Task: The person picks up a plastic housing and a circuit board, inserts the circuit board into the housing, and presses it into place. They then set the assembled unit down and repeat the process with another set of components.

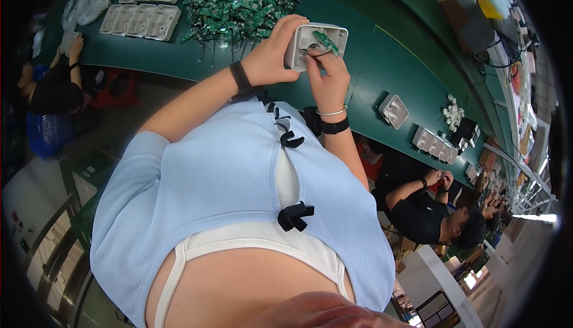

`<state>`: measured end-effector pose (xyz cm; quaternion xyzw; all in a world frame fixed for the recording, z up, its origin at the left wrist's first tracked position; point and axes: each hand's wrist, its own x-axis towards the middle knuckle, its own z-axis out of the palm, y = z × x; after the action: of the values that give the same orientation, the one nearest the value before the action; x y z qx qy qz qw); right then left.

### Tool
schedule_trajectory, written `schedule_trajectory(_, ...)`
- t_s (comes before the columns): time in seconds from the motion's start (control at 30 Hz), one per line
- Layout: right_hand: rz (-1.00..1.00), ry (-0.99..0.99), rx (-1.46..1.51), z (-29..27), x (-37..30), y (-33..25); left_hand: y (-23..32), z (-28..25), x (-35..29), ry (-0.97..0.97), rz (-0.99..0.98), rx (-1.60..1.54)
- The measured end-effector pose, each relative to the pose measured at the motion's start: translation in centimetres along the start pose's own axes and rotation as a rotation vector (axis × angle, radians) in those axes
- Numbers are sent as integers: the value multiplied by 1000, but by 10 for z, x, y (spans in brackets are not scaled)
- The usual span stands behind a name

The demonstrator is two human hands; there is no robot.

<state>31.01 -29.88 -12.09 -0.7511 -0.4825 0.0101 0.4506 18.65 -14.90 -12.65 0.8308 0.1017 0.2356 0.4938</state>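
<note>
My left hand [276, 53] is wrapped around the left side of a light grey plastic housing [296, 50], whose open side is turned up toward me. Inside the housing my right hand [329, 82] pinches a dark cable [319, 53] between thumb and fingers. A small green circuit board [326, 42] with the cable lies tilted at the housing's right inner wall. My fingers hide part of the cable's end. Just left of the housing is a large heap of green circuit boards [242, 5] with dark leads.
Several grey housings [140, 20] stand in rows on the green table [155, 56] at left, near a clear plastic bag [88, 0]. One housing [394, 111] sits at right, with more housings [434, 144] and small white parts [453, 113] farther along. Co-workers [421, 214] sit on both sides.
</note>
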Motion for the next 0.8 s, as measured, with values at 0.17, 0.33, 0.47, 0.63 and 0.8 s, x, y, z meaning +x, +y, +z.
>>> schedule_trajectory(0.17,-26,-126,74,-6,4,5,-5,-3,-3,-38,17,45)
schedule_trajectory(0.33,-116,-228,-19,-10,4,10,3,-7,-5,-86,-119,10)
schedule_trajectory(0.47,-118,-55,-10,-15,-10,23,1,-10,-7,-109,-163,1)
schedule_trajectory(0.63,286,177,206,-12,-23,30,-3,-9,-10,-110,-119,-38)
schedule_trajectory(0.8,175,138,190,-24,-12,35,-3,-10,-10,-136,-124,-67)
